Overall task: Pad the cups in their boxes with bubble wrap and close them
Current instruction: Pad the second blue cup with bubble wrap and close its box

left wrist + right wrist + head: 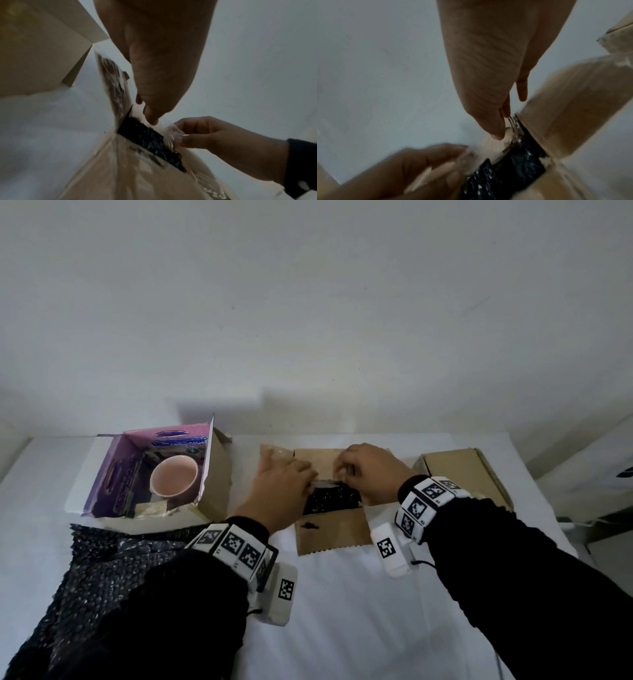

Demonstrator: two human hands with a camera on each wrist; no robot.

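Observation:
A brown cardboard box (330,534) stands mid-table, its near flap folded out flat. Black bubble wrap (330,498) fills the box, and any cup under it is hidden. My left hand (303,479) and right hand (344,469) meet at the far flap (318,458) above the wrap. The left wrist view shows the right hand (178,136) pinching that flap's shiny taped edge. In the right wrist view the left hand (460,152) pinches the same edge from the other side. A pink cup (174,475) sits uncovered in an open purple-lined box (113,474) at the left.
A closed brown box (462,470) lies at the right, close to my right wrist. A large sheet of black bubble wrap (102,573) spreads over the table's front left, under my left forearm. The table (342,611) is white, with a wall right behind the boxes.

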